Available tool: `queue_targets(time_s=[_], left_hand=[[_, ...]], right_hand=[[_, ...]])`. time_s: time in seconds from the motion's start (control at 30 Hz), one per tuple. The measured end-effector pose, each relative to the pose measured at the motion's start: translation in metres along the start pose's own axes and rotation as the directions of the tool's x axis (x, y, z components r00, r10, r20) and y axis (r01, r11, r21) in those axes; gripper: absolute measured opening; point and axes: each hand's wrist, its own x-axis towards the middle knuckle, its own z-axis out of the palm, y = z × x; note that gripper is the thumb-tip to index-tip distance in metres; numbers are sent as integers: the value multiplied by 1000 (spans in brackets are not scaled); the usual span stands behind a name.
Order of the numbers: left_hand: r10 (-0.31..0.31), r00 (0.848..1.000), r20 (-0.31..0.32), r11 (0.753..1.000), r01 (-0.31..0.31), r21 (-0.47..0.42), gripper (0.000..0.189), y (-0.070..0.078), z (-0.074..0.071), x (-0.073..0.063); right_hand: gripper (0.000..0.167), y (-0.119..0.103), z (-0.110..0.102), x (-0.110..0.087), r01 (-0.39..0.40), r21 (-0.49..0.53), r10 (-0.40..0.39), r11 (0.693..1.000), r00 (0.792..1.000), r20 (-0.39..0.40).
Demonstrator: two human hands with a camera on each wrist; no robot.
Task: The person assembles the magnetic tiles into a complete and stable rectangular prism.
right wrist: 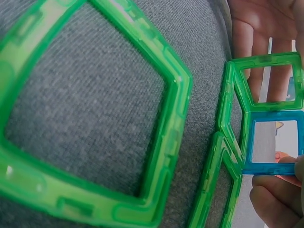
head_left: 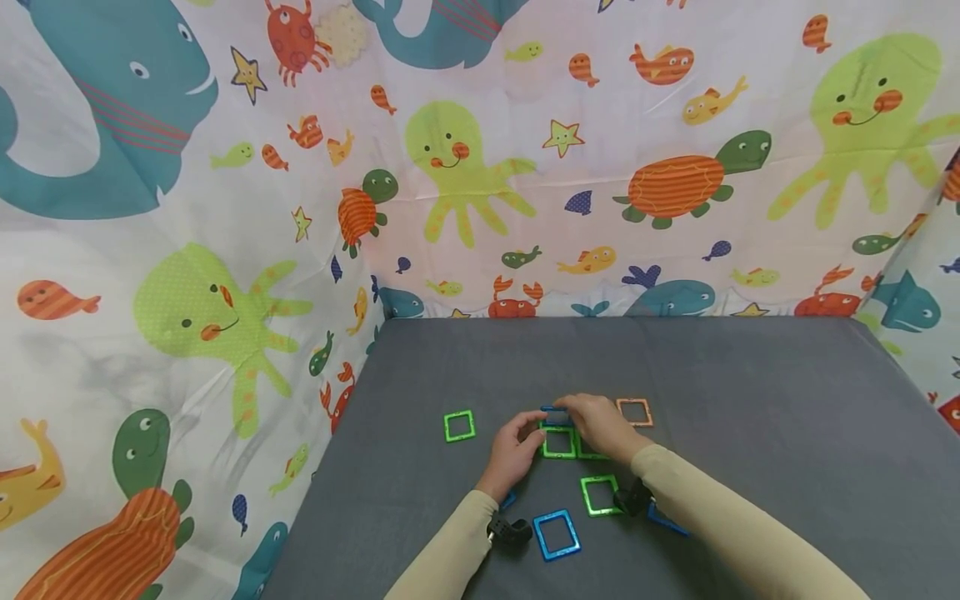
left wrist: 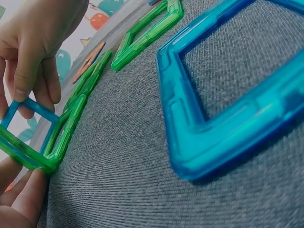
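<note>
Two green square magnetic tiles, a left one [head_left: 558,456] and a right one [head_left: 592,456], lie side by side on the grey table. Along the left one's sides stand a green tile [right wrist: 270,60] and a blue tile [right wrist: 273,168], upright and meeting at a corner. My right hand [head_left: 602,427] pinches the blue tile by its edge, between thumb and fingers. From the left, my left hand [head_left: 513,455] holds the standing green tile; its fingers show through that frame in the right wrist view.
A green tile [head_left: 461,438] lies to the left, an orange tile [head_left: 634,401] behind the right hand. Nearer lie another green tile [head_left: 600,479] and a blue tile [head_left: 558,553]. Another blue tile [head_left: 667,523] sits partly under the right forearm. A printed curtain [head_left: 480,275] borders the table [head_left: 750,433].
</note>
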Motion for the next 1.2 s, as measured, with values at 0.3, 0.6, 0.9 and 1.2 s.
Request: queue_targets(time_s=[0.3,0.6,0.9,1.2], left_hand=[[32,999,-11,999,-32,-33,32,0,0,1],[33,999,-4,999,-33,-2,33,-2,0,0],[20,1000,-7,1000,-20,-21,34,-2,1,2],[37,999,-13,999,-37,-35,32,-3,1,1]], right_hand=[[25,0,0,-1,12,15,-12,1000,1000,-13],[26,1,3,-1,-2,-7,2,1000,1000,-8],[26,1,0,1,-2,2,2,1000,1000,5],[26,0,0,0,1,7,-1,1000,1000,8]])
